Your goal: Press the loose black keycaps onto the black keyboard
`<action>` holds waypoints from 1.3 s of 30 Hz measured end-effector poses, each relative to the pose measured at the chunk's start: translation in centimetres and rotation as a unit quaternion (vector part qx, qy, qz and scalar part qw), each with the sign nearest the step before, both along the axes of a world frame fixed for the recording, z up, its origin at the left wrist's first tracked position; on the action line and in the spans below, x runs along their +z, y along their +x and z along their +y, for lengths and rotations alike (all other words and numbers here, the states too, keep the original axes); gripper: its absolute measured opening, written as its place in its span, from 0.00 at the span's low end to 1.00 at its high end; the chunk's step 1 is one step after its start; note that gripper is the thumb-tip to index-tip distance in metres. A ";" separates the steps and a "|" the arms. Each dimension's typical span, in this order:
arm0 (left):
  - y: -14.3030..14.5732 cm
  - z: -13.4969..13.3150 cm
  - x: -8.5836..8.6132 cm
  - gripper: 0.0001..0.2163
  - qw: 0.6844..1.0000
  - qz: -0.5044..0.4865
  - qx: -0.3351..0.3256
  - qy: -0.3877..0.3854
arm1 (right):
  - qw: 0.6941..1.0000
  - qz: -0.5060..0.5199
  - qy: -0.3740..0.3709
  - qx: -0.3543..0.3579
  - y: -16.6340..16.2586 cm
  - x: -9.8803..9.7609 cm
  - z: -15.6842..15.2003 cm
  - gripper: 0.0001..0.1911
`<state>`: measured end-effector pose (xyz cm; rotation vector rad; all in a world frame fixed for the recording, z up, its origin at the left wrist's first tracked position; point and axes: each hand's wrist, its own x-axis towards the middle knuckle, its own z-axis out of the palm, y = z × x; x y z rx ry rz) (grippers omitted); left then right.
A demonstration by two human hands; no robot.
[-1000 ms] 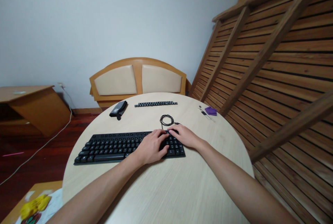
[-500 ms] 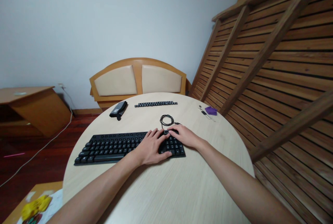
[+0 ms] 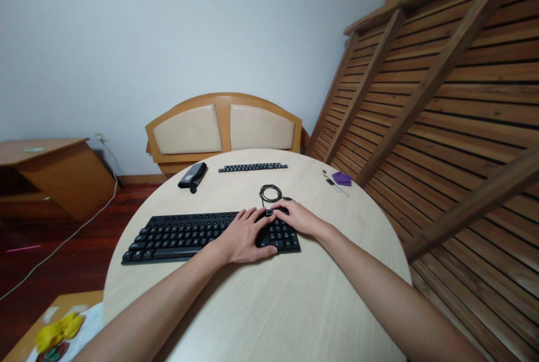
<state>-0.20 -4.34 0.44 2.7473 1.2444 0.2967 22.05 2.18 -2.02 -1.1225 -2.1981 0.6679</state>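
Note:
A black keyboard (image 3: 181,234) lies across the round light-wood table (image 3: 269,300). My left hand (image 3: 243,237) rests flat on the keyboard's right part, fingers spread and thumb along the front edge. My right hand (image 3: 297,219) lies on the keyboard's far right end, fingers stretched toward its top edge near a small key or part that I cannot make out. Just behind the hands sits a coiled black cable (image 3: 270,193).
At the table's far side lie a strip of black keycaps (image 3: 252,168), a black pouch (image 3: 192,175), and a purple cloth (image 3: 341,178) with a small tool (image 3: 332,183). A padded chair back (image 3: 223,126) stands behind. Slatted wood panels (image 3: 442,104) lean at right.
My left hand has slid back and down a little on the keyboard, its fingers spreading wider. My right hand has barely moved.

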 end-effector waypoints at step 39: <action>-0.7 0.4 -0.6 0.39 1.000 0.013 0.005 0.006 | 0.995 -0.081 -0.023 -0.053 8.8 2.0 3.4 0.16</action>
